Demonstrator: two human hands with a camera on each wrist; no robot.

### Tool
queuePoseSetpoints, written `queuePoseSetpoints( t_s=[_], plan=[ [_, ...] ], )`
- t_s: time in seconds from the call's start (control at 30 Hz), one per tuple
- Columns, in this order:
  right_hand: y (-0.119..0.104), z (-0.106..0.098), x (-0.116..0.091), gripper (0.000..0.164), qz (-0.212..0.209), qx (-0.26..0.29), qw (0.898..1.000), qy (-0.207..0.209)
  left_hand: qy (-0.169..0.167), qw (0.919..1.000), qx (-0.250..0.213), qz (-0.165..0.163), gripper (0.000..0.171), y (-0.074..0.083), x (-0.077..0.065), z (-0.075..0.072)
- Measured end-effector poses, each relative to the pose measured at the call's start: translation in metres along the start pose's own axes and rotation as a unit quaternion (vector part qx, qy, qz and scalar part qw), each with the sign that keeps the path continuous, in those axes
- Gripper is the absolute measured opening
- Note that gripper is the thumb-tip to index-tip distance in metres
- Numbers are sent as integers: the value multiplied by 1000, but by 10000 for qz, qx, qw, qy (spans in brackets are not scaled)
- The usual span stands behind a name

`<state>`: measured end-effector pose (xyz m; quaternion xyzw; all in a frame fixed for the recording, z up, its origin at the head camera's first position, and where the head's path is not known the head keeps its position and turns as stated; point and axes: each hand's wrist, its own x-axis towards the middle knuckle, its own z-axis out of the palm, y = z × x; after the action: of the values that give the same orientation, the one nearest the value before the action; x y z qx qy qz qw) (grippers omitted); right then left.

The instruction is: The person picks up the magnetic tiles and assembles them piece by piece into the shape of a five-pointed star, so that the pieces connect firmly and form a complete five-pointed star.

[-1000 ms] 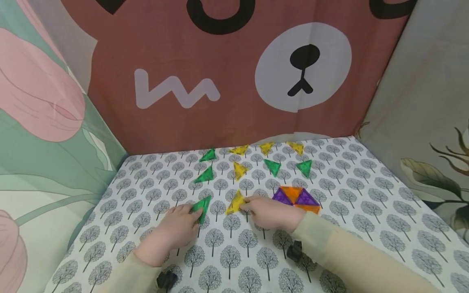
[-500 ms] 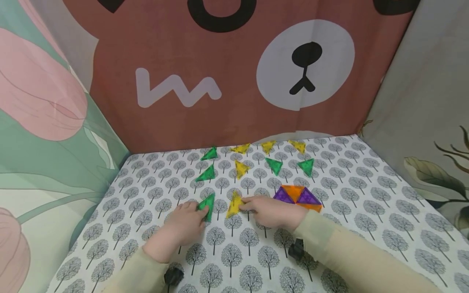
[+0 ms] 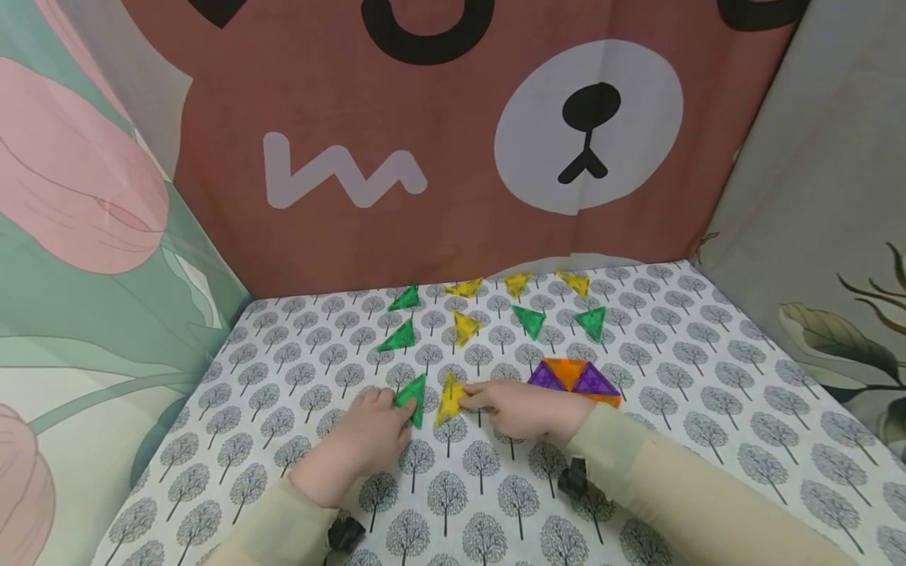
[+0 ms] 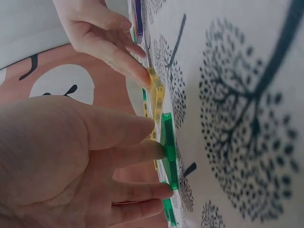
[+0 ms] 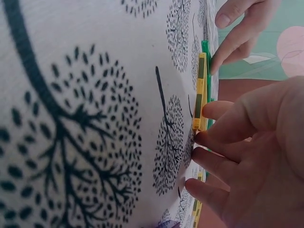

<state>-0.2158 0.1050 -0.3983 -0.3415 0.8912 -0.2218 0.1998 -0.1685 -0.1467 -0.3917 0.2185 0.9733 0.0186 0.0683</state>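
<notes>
The left hand (image 3: 375,428) is resting nearly straight fingers on a green triangle (image 3: 416,399), its grip loose and not curling round it. The right hand (image 3: 527,409) is touching the right edge of a yellow triangle (image 3: 449,402), its grip relaxed too. Both triangles are lying just beside each other on the table (image 3: 212,495), green on the left. Purple and orange tiles (image 3: 593,383) are lying farther right; other green and yellow triangles (image 3: 463,328) are lying on the far side.
</notes>
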Motion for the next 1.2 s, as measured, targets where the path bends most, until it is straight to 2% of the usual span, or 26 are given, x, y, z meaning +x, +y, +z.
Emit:
queuePoseSetpoints(
  t_s=[0.2, 0.43, 0.7, 0.9, 1.2],
  plan=[
    [0, -1, 3, 60, -18, -162, 9998, -109, -22, 10000, -95, 21, 47, 6, 0, -1],
    [1, 0, 8, 61, -21, -62, 9998, -184, 1, 10000, -41, 49, 47, 9, 1, -2],
    [0, 0, 10, 60, -122, -148, 9998, -114, -23, 9999, -83, 58, 47, 12, 0, -4],
    [-3, 0, 11, 60, -112, -393, 9992, -9, 12, 10000, 43, 73, 48, 14, 1, -4],
    [-4, 4, 11, 62, -332, -741, 9967, 60, 10, 9999, 108, 52, 48, 13, 3, -3]
  ],
)
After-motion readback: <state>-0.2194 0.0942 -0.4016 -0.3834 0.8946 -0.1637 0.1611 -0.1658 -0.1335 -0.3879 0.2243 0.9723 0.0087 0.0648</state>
